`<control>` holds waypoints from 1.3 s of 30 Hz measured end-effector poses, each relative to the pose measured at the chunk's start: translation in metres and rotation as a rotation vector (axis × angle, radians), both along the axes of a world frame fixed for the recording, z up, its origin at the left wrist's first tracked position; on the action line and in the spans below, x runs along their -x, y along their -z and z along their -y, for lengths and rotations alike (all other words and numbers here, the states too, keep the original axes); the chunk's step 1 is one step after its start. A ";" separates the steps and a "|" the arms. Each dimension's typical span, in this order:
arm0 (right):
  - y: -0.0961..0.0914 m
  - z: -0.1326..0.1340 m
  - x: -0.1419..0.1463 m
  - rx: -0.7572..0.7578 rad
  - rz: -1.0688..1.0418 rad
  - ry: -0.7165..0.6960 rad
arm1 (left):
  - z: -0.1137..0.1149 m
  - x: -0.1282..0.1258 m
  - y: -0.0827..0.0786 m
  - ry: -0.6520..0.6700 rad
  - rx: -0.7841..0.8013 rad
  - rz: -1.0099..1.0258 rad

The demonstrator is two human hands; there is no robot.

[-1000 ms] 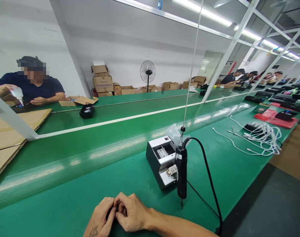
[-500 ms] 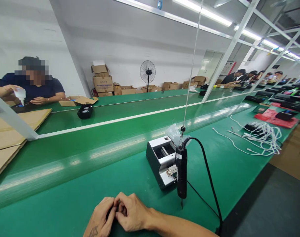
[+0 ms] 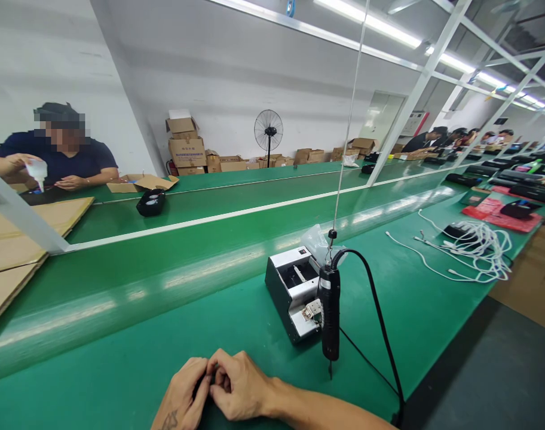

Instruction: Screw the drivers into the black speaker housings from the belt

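green bench (image 3: 120, 370). on it, black-and-silver machine (image 3: 303, 291). corded screwdriver (image 3: 330, 316) hangs near-vertical, right of both hands; right hand (image 3: 239, 385) nearer, curled against left hand (image 3: 183, 388). can't tell if either grips anything.

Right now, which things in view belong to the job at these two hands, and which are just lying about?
Probably the job's, being nearest the bare left hand and right hand:
black cylindrical screwdriver, hanging bit downward
silver-and-black box-shaped machine

Seemingly just lying about:
tangled white cables
red plastic sheeting
stacked brown cardboard boxes
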State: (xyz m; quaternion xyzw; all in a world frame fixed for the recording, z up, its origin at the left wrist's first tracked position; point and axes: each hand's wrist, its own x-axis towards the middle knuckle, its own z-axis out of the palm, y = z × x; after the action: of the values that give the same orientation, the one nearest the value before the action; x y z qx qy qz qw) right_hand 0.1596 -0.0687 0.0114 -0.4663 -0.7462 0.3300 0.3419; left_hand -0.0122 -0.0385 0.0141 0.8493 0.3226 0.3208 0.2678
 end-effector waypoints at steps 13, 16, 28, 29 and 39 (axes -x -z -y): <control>0.001 0.000 0.000 -0.026 -0.025 0.003 | -0.001 0.001 0.004 -0.007 0.009 -0.011; 0.000 0.000 0.000 -0.015 0.001 0.001 | -0.001 0.002 0.005 -0.004 0.014 -0.004; 0.003 0.000 0.000 -0.032 0.109 -0.016 | -0.001 0.008 0.014 -0.045 0.072 -0.035; 0.003 0.000 0.000 -0.035 0.108 -0.014 | -0.001 0.009 0.015 -0.049 0.070 -0.032; 0.004 0.000 0.001 -0.053 0.108 -0.001 | -0.002 0.007 0.011 -0.032 0.072 -0.018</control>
State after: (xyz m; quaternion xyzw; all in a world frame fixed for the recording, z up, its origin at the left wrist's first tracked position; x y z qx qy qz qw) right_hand 0.1582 -0.0691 0.0076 -0.4736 -0.7723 0.2846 0.3133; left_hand -0.0191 -0.0362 0.0032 0.8367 0.3501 0.3054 0.2899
